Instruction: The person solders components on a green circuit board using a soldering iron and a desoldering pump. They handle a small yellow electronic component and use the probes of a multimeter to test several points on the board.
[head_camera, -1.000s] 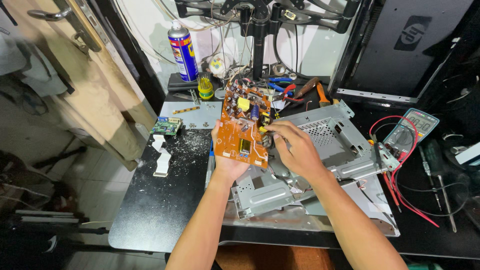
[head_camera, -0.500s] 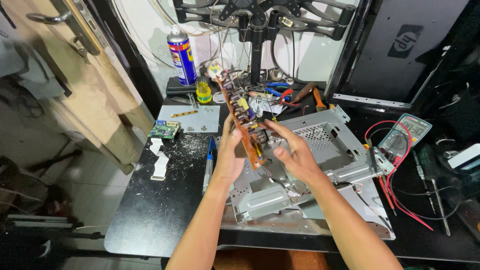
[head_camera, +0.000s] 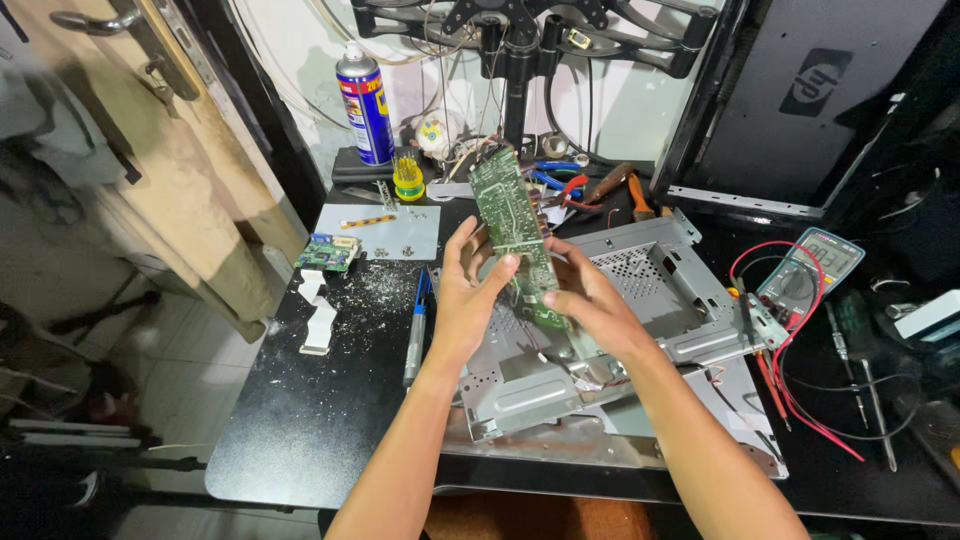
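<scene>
Cluttered with parts, a black table (head_camera: 300, 420) is seen from above, strewn with pale debris. A green circuit board (head_camera: 515, 235) is held upright over a grey metal chassis (head_camera: 640, 290), solder side toward the camera. It is gripped from the left by the left hand (head_camera: 470, 295), whose fingers (head_camera: 462, 240) are closed around its edge, and steadied from the right by the right hand (head_camera: 590, 305) — fingers pressed against its lower part. A screwdriver (head_camera: 415, 330) lies just beside the chassis, a multimeter (head_camera: 810, 270) with red leads to the right — a blue spray can (head_camera: 365, 105) stands at the back.
</scene>
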